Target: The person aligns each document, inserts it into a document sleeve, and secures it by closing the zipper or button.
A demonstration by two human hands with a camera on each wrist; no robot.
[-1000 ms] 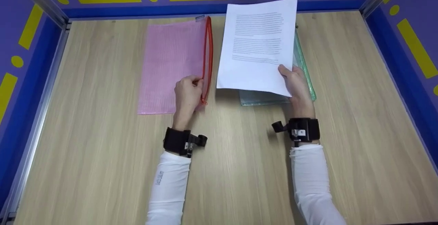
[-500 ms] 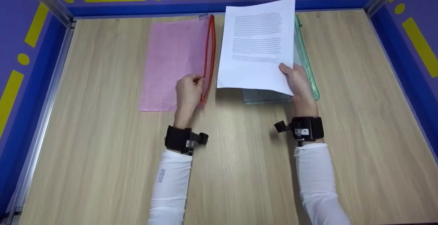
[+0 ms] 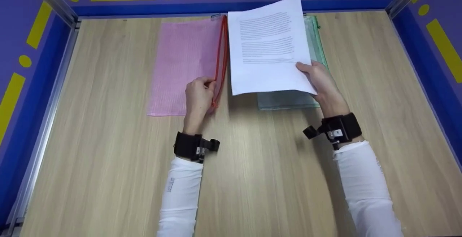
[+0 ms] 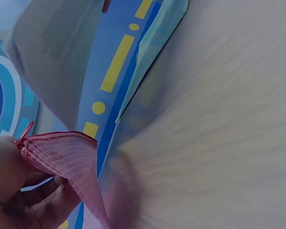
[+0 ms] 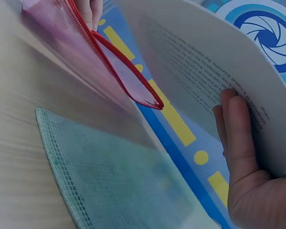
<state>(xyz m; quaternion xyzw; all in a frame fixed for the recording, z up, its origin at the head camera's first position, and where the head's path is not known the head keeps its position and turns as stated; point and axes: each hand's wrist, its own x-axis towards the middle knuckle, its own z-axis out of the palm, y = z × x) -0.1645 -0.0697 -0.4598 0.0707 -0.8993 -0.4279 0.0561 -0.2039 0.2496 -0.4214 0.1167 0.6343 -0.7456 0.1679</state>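
Note:
A pink mesh zipper pouch point(image 3: 180, 64) lies at the table's back left, its red-zippered mouth on the right side parted. My left hand point(image 3: 198, 94) pinches the near end of that mouth, lifting the edge, as the pouch point(image 4: 62, 157) shows in the left wrist view. Printed paper point(image 3: 267, 49) is held up by my right hand point(image 3: 321, 82), thumb on top at the lower right corner and fingers beneath. The paper's left edge is right beside the red zipper point(image 5: 117, 71). Under the paper, partly hidden, a green mesh zipper pouch point(image 3: 288, 101) lies flat.
The wooden table point(image 3: 108, 157) is bounded by a blue and purple wall point(image 3: 216, 6) with yellow marks at the back and sides. A metal rail point(image 3: 43, 143) runs along the left edge. Each wrist wears a black camera band point(image 3: 341, 128).
The paper has shifted left and tilted, its left edge coming closer to the red zipper. My right forearm has swung outward to the right; the left hand keeps its hold on the pink pouch.

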